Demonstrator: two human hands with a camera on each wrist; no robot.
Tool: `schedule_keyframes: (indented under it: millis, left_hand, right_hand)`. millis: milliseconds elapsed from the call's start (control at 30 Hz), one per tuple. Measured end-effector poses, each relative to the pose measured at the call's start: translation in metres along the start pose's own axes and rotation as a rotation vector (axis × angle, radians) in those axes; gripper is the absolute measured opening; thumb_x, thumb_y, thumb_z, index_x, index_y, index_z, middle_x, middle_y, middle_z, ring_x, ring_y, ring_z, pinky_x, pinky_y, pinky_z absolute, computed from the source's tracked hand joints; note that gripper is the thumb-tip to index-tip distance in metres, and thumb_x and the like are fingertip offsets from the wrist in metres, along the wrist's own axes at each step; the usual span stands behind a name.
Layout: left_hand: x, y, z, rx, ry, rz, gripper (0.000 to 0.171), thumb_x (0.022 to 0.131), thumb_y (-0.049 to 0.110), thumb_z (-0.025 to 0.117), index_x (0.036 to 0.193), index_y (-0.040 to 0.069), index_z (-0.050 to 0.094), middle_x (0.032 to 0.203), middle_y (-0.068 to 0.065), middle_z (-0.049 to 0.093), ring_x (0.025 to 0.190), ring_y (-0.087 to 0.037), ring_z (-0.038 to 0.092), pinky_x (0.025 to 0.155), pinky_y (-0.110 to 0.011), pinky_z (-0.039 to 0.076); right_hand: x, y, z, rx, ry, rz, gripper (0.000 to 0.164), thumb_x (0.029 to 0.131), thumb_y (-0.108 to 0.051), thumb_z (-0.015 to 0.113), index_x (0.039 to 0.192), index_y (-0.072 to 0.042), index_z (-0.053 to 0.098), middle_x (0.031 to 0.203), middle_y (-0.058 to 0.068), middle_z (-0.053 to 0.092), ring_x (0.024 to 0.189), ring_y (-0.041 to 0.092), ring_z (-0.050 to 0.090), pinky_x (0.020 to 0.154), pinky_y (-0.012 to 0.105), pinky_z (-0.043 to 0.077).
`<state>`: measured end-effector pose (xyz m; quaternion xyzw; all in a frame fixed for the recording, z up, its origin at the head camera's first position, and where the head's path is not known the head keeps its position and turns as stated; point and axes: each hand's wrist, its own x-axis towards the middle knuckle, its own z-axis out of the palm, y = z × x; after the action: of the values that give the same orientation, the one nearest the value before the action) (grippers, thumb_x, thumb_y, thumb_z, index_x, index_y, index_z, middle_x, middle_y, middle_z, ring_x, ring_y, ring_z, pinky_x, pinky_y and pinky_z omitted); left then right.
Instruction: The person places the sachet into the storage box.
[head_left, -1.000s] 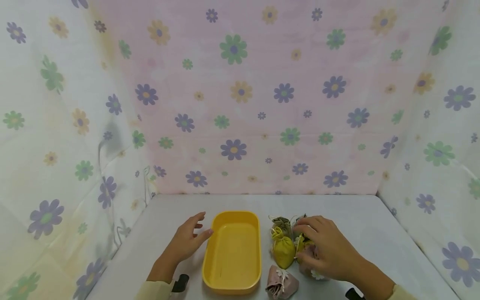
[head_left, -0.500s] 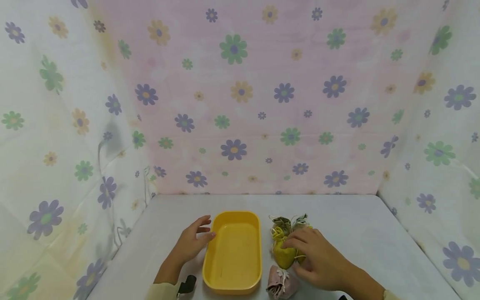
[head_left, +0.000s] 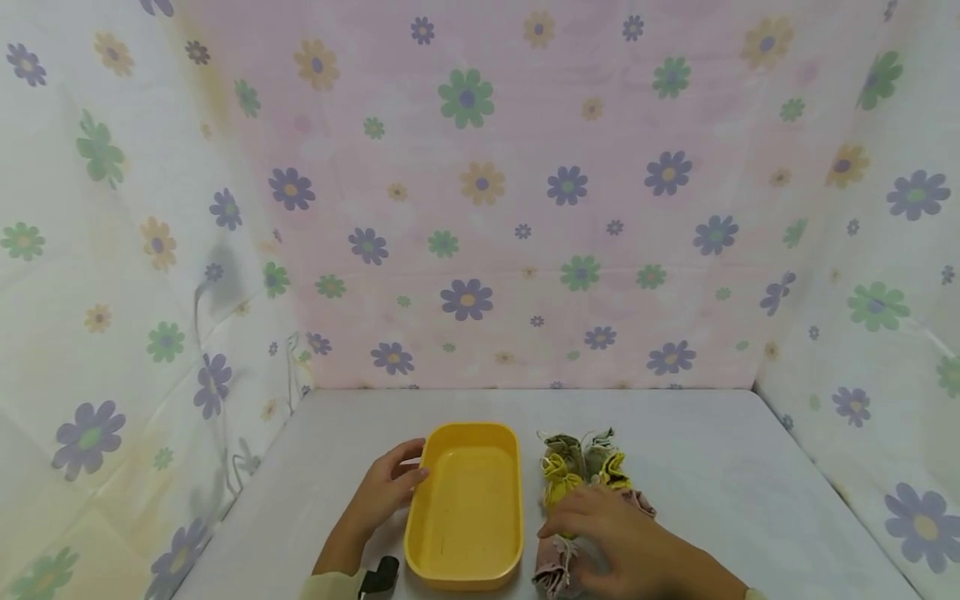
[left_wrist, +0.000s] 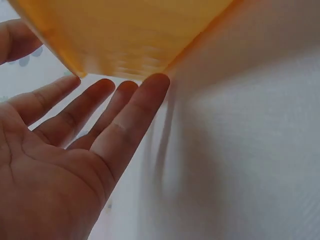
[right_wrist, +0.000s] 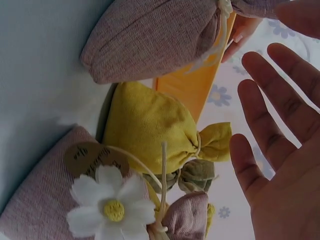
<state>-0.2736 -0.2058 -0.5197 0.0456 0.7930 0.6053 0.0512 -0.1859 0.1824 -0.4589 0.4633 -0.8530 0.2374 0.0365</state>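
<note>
Basically, R hand [head_left: 618, 535] was wide, fingers stretched & a bit apart, gripping nothing; it was over/beside the near pink bag [head_left: 553, 568], thumb by the bag's neck, contact unclear. Just past the fingers sat a yellow bag [head_left: 558, 490], partly hidden in the head view. Behind that: a green bag [head_left: 564, 450] w/ a 2nd green bag [head_left: 598, 458] next to it. To the R, a 2nd yellow bag [head_left: 615, 471] & a 2nd pink bag [head_left: 642, 502], the pink one w/ a white flower [right_wrist: 114, 211] & round tag [right_wrist: 94, 159].

L hand [head_left: 382, 493] was also wide, fingers nearly straight, tips at the tray's [head_left: 465, 512] L side, holding unclear. Tray lay L of the bags on a white table [head_left: 712, 467], floral cloth [head_left: 480, 217] behind & both sides.
</note>
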Motion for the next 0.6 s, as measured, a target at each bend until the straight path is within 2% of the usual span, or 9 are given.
schedule_keyframes:
  millis: [133,300,433,600]
  left_hand:
    - [0.001,-0.004,-0.002,-0.063,-0.02,-0.009,0.052,0.1,0.016,0.065,0.15,0.013,0.052,0.149,-0.018,0.055,0.125,-0.035,0.064,0.086,-0.044,0.064]
    - [0.003,-0.01,-0.006,-0.108,-0.047,-0.027,0.054,0.1,0.014,0.064,0.152,0.016,0.051,0.149,-0.02,0.055,0.124,-0.035,0.064,0.086,-0.044,0.064]
    - [0.003,-0.013,-0.008,-0.158,-0.069,-0.049,0.056,0.099,0.015,0.066,0.153,0.019,0.051,0.15,-0.019,0.054,0.125,-0.035,0.063,0.088,-0.045,0.064]
    - [0.002,-0.013,-0.009,-0.184,-0.085,-0.055,0.056,0.1,0.015,0.065,0.154,0.019,0.049,0.152,-0.019,0.052,0.127,-0.036,0.062,0.09,-0.046,0.063]
  right_hand:
    - [0.002,-0.001,0.003,0.086,-0.038,-0.014,0.042,0.095,-0.019,0.069,0.13,-0.042,0.061,0.131,-0.019,0.063,0.12,0.006,0.06,0.096,0.041,0.058]
    - [0.005,0.003,0.009,0.149,-0.058,-0.057,0.032,0.097,-0.024,0.07,0.126,-0.035,0.065,0.12,-0.016,0.068,0.109,0.003,0.064,0.09,0.03,0.058]
    - [0.006,0.007,0.015,0.129,-0.034,-0.101,0.025,0.097,-0.025,0.072,0.12,-0.033,0.069,0.114,-0.017,0.068,0.104,-0.001,0.063,0.088,0.024,0.056]
    - [0.009,0.008,0.017,0.059,0.022,-0.143,0.024,0.094,-0.024,0.076,0.113,-0.038,0.071,0.106,-0.023,0.067,0.098,-0.007,0.06,0.087,0.02,0.055]
